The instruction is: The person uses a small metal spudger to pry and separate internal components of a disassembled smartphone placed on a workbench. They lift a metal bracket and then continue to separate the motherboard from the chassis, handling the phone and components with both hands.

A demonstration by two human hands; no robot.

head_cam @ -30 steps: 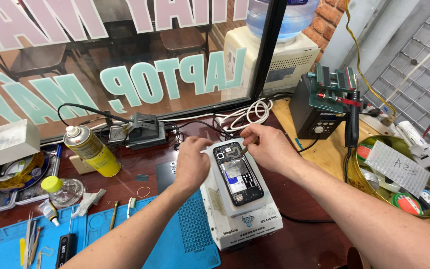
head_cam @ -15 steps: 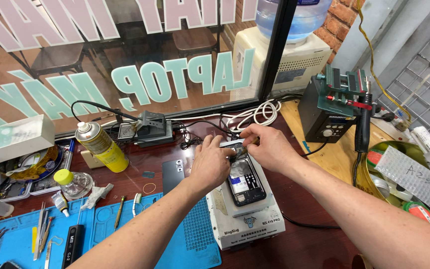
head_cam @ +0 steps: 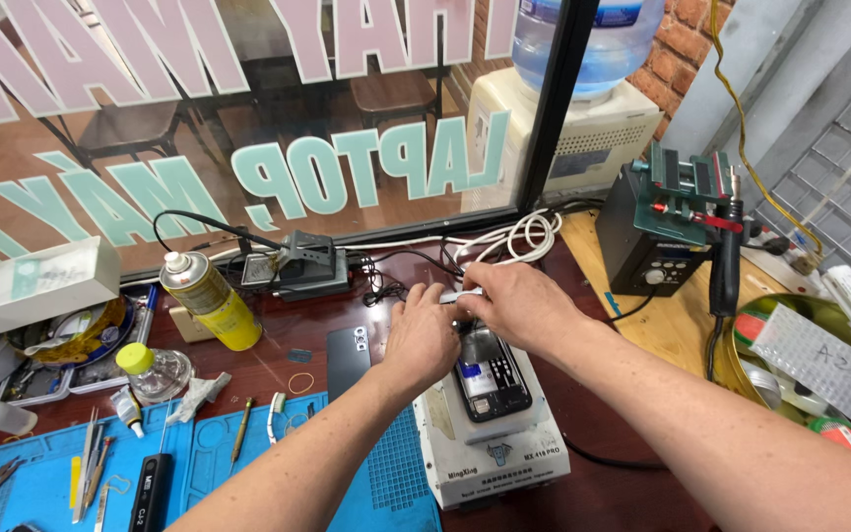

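An opened phone (head_cam: pixel 492 379) with its dark insides showing lies on a white heating-plate machine (head_cam: pixel 499 458). Both hands meet at the phone's far end and hide it. My left hand (head_cam: pixel 424 340) rests with curled fingers on the phone's top left corner. My right hand (head_cam: pixel 516 303) reaches in from the right, its fingers pinched at the top edge. A small pale piece (head_cam: pixel 461 294) shows at its fingertips. A dark grey back cover (head_cam: pixel 349 360) lies flat just left of my left hand.
A blue work mat (head_cam: pixel 248 463) with tweezers and small tools lies at front left. A yellow spray can (head_cam: pixel 204 300), a small yellow-capped bottle (head_cam: pixel 150 369) and a soldering stand (head_cam: pixel 302 266) stand behind it. A hot-air station (head_cam: pixel 657 236) and a green tray (head_cam: pixel 819 365) are at right.
Both hands have slid up to the phone's far end and come closer together. The view has shifted, so the machine sits lower and more to the right.
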